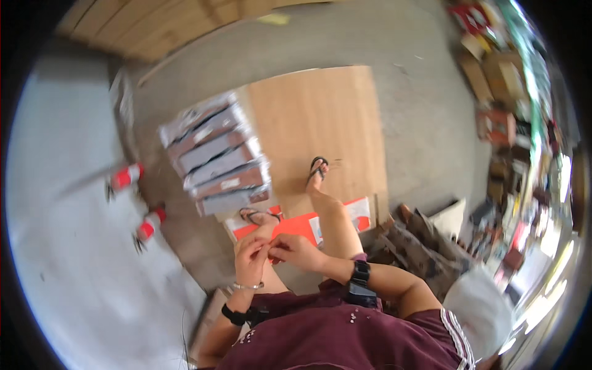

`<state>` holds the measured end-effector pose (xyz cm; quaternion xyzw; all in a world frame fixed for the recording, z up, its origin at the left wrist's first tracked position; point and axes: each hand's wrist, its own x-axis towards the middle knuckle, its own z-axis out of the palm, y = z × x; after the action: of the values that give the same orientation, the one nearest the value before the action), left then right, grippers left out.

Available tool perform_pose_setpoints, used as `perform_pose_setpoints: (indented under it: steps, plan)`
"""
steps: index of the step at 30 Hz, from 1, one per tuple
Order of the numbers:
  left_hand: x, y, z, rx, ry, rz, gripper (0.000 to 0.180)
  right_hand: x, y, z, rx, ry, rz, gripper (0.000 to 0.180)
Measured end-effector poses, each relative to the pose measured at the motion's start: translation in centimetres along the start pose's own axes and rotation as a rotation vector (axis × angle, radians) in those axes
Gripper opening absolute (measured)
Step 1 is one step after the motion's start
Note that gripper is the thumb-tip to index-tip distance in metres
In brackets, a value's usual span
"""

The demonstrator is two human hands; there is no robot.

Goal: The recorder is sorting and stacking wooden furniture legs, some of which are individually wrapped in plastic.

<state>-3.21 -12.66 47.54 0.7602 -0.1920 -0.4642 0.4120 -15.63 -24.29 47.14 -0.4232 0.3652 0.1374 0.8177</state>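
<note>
Pinched narrow, left hand [250, 255] meets right hand [298, 251], anything held indiscernible | orange-red sheet [295, 226] lies below, along near edge of wooden board [314, 117] | fine fingerwork, apparently, next needing steadiness

At left, two red-and-white cylinders [127, 177] are beside a pale grey surface [61, 259], brown panels [142, 28] span the upper left, cardboard boxes [509, 80] and clutter [513, 259] crowd the right side, and a rounded white object [480, 305] shows at lower right.
</note>
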Motion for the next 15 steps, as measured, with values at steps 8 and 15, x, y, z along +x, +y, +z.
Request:
perform_pose_setpoints:
  steps: [8,15]
  plan:
    - [-0.4,12.1,5.2,-0.244,-0.164,-0.314,0.020,-10.0,-6.7,-8.0,-0.385,0.296,-0.447,0.014]
    - [7.0,22.9,15.1,-0.088,-0.505,-0.092,0.034,-18.4,-11.2,-20.9,0.299,0.403,-0.438,0.013]
